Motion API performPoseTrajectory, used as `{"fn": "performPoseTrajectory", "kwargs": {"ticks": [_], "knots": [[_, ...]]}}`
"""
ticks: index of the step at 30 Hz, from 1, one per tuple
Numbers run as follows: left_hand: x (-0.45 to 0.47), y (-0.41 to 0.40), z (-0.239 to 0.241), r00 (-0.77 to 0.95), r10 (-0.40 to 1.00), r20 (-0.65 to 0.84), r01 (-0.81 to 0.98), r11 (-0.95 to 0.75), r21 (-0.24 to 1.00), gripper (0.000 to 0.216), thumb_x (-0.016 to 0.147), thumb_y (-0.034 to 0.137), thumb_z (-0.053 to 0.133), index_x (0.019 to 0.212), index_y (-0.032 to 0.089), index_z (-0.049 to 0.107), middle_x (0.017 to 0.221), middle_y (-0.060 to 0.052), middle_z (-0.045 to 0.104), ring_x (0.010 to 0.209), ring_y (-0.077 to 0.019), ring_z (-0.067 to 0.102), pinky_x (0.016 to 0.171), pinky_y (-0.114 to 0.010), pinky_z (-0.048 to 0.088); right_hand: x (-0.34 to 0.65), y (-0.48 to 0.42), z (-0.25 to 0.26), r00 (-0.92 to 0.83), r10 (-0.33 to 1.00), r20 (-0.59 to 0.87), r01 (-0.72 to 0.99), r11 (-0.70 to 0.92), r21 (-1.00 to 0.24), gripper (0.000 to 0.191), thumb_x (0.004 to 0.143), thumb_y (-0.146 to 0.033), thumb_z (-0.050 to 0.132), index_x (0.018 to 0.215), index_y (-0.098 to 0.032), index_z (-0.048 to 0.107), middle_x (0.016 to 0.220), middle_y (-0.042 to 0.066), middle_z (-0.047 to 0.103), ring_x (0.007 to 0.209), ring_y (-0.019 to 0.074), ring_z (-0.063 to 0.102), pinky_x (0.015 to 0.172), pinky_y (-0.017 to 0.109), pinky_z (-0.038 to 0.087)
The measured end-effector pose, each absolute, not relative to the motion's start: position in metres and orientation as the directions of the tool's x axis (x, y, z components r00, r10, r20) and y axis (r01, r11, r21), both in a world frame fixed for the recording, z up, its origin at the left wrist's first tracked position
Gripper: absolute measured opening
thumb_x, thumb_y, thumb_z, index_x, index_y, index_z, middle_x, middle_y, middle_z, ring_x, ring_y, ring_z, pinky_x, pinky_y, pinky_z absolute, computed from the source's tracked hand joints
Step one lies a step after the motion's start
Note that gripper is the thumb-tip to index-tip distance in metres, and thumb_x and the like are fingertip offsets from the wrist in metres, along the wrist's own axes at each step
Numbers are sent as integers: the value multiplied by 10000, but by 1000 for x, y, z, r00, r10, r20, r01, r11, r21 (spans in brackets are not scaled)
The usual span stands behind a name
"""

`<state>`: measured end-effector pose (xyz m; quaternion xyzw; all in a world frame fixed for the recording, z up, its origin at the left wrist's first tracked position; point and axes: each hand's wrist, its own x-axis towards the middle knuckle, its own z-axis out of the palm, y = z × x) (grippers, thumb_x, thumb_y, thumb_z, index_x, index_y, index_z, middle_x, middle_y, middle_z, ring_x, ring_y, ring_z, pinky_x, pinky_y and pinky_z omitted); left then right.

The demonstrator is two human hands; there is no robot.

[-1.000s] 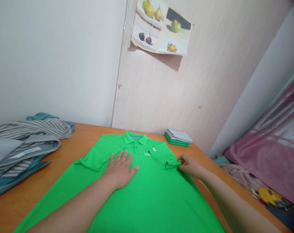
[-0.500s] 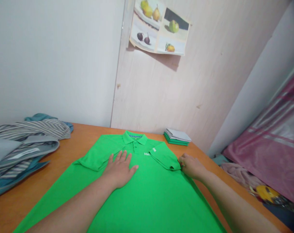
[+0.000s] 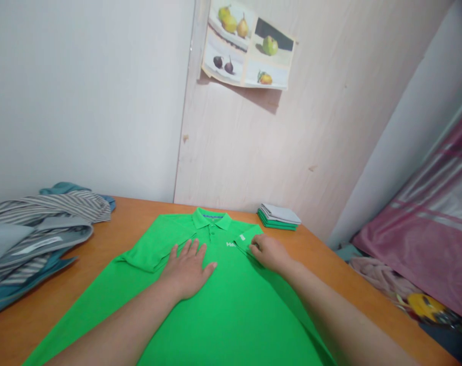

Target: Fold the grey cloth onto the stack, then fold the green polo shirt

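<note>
A green polo shirt (image 3: 219, 315) lies front up across the table, its collar at the far end and a white logo on the chest. My left hand (image 3: 187, 269) rests flat on the chest with fingers spread. At the right sleeve, my right hand (image 3: 269, 251) is closed, its curled fingers gripping the fabric near the sleeve's edge. That side of the shirt is drawn inward, and a fold runs down from under my hand toward the near edge. The shirt's left sleeve is turned in over the body. My right fingertips are partly hidden.
On the left of the orange table (image 3: 131, 218) lies a loose heap of striped, grey and blue clothes (image 3: 36, 239). A small stack of folded grey and green cloth (image 3: 279, 217) sits at the back right. Beyond the right edge are a pink curtain (image 3: 417, 244) and a yellow item (image 3: 425, 306).
My right hand has moved left with the sleeve and side of the polo shirt, folding them inward. My left hand stays flat in the same place.
</note>
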<state>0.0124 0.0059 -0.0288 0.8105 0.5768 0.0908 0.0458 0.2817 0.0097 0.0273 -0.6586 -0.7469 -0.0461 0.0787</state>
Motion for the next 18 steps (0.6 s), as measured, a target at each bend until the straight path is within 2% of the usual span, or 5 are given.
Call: {"fn": "performPoseTrajectory", "kwargs": {"ticks": [3,8,14,16,18], "knots": [[13,5,-28,309,947,90,931,-320,175,839,918,732,174,1543,194,329,1627,-119,173,1510,-331,105,1171,-617,65,265,20,15,-83,983,162,994,93,-52,282,881,-435,574,961,-188,684,1041,135,705,923,260,647,740,318,431],[12,4,-27,313,945,96,930,-326,173,844,915,739,172,1540,197,338,1624,-120,189,1509,-337,111,1169,-623,71,261,35,4,-8,984,180,984,40,-176,121,835,-274,606,872,-190,686,1008,147,712,959,284,647,795,352,435],[12,4,-27,314,945,96,928,-327,181,835,920,733,171,1537,198,344,1626,-116,185,1509,-336,107,1169,-622,63,292,53,11,122,976,182,854,-10,-519,160,864,-292,603,740,-193,621,737,29,654,771,195,630,641,266,446],[12,4,-28,320,942,98,925,-333,183,833,922,730,171,1539,196,340,1626,-118,186,1509,-340,106,1167,-626,60,309,58,17,191,969,154,753,-44,-657,204,941,-335,535,846,-180,628,725,0,629,674,150,605,584,248,461],[12,5,-28,323,941,97,924,-336,185,838,920,733,175,1540,194,337,1625,-119,192,1508,-345,104,1167,-629,58,327,62,25,251,961,115,634,-74,-770,241,975,-382,532,1015,-163,625,851,8,648,679,127,609,607,267,512]]}}
